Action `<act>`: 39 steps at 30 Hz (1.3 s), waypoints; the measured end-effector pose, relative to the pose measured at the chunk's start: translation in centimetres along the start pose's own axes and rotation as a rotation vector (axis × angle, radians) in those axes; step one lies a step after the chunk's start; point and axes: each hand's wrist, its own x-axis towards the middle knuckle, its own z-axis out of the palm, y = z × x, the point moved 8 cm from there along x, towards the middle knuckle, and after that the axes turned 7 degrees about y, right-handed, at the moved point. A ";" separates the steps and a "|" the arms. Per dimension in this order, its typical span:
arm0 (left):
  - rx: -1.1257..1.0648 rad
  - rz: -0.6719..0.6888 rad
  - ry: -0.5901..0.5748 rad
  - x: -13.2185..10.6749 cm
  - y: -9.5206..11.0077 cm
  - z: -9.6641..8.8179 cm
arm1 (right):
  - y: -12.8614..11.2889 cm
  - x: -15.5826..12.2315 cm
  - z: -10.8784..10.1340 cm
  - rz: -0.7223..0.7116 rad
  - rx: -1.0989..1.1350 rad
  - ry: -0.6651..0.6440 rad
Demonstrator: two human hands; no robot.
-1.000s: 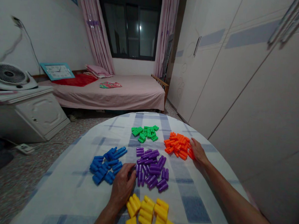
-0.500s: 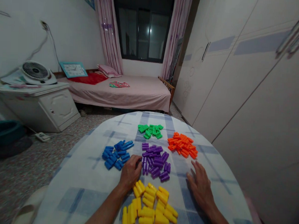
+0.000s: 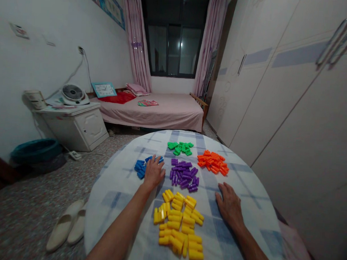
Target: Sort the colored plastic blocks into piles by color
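Blue pegs [image 3: 140, 168] partly under the left hand [image 3: 154, 171], touching.

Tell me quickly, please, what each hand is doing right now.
Left hand: open, palm down on the blue pegs, gripping nothing visible.
Right hand: open, flat on the checked tablecloth, holding nothing.

A central pile of pegs [image 3: 185, 175] lay on a round table [image 3: 117, 188]. Behind it sat a second pile [image 3: 181, 147], and behind and to its right a third pile [image 3: 213, 163]. Left of it, the left hand [image 3: 154, 171] lay flat on a fourth pile [image 3: 140, 168]. In front of it spread the nearest pile [image 3: 179, 225]. To its right and nearer, the right hand [image 3: 229, 204] rested flat on the table.
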 end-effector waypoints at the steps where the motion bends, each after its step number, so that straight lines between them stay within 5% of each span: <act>1: 0.021 0.019 -0.046 -0.1 0.0 0.4 | -0.1 -0.1 -0.1 -0.006 0.003 0.010; 8: 0.148 0.006 -0.121 -0.8 -2.4 1.0 | -0.1 -0.2 -0.1 -0.006 0.000 0.041; 15: 0.154 0.203 -0.165 1.5 -0.7 2.8 | -0.1 -0.1 0.1 -0.016 -0.029 0.053; 24: 0.120 0.185 -0.182 2.7 -0.8 2.7 | 0.3 0.1 0.0 -0.013 0.020 0.073; 28: -0.178 0.205 -0.132 -0.7 1.7 -0.2 | 0.3 0.0 0.3 -0.012 0.054 0.068; 34: -0.444 0.495 -0.203 -11.8 9.7 -6.6 | 0.5 -0.1 0.5 0.017 0.085 0.041; 39: -0.364 0.693 -0.249 -16.5 16.1 -7.2 | 0.6 0.0 0.6 0.023 0.111 0.040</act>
